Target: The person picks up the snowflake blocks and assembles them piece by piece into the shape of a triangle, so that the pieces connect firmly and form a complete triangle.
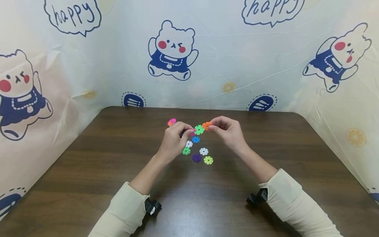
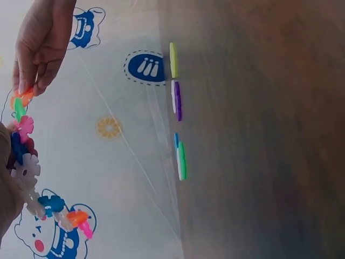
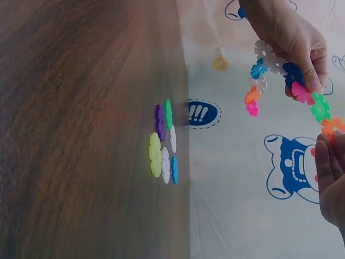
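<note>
A chain of interlocking snowflake discs hangs between both hands, raised above the table. My left hand (image 1: 174, 140) grips it around the pink disc (image 3: 303, 93) and the dark blue disc (image 3: 292, 74). From there the chain's tail of white, blue and orange discs curves away, with a hot pink disc (image 3: 252, 109) at its end. Beside the pink one, a green disc (image 1: 199, 129) joins an orange disc (image 1: 206, 126). Between thumb and fingers, my right hand (image 1: 231, 131) pinches that orange disc. The fingers hide part of it.
Loose discs lie flat on the brown table (image 1: 88, 164) below the hands: a blue disc (image 1: 195, 140), two white ones, a green disc (image 1: 186, 150), a purple disc (image 1: 196, 158) and a yellow-green disc (image 1: 208, 160). A printed cloth (image 1: 213, 59) hangs behind the table.
</note>
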Demonstrator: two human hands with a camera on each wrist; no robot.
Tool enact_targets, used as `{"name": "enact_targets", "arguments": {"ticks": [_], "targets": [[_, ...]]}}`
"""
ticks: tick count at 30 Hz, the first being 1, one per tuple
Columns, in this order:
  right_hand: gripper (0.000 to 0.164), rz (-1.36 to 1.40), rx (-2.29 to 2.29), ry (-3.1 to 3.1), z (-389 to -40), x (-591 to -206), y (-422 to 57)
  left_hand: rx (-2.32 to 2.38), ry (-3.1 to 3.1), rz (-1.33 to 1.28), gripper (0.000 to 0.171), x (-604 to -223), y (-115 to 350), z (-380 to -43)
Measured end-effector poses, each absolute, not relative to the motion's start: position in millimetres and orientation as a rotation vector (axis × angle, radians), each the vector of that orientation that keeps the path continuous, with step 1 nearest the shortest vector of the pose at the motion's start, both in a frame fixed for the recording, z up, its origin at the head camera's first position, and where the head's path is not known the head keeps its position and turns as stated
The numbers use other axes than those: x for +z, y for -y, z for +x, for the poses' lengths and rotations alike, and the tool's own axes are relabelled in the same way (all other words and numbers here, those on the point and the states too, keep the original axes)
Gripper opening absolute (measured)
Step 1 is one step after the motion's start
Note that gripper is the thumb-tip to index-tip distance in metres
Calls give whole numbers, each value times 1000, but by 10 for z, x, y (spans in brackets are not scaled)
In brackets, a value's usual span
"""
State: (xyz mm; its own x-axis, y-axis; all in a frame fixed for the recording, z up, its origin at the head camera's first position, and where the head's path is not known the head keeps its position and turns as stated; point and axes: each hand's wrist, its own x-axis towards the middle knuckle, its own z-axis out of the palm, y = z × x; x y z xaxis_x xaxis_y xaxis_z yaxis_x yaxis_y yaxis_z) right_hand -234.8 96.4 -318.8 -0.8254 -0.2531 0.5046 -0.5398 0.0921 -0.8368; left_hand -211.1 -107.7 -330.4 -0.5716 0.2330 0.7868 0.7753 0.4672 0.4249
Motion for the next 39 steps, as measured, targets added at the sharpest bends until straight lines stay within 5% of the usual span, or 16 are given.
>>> {"name": "enact_targets", "arguments": {"ticks": [31,39], "targets": [[14,807,1773,2380,-2405,-3267,-1081,-667,1966,-1096,13,-3221,1136,-2127],[19,974,1400,2849,-2661,-3457,-1088,-689,1967,-1069,10,-3214,1159,-2119]]}}
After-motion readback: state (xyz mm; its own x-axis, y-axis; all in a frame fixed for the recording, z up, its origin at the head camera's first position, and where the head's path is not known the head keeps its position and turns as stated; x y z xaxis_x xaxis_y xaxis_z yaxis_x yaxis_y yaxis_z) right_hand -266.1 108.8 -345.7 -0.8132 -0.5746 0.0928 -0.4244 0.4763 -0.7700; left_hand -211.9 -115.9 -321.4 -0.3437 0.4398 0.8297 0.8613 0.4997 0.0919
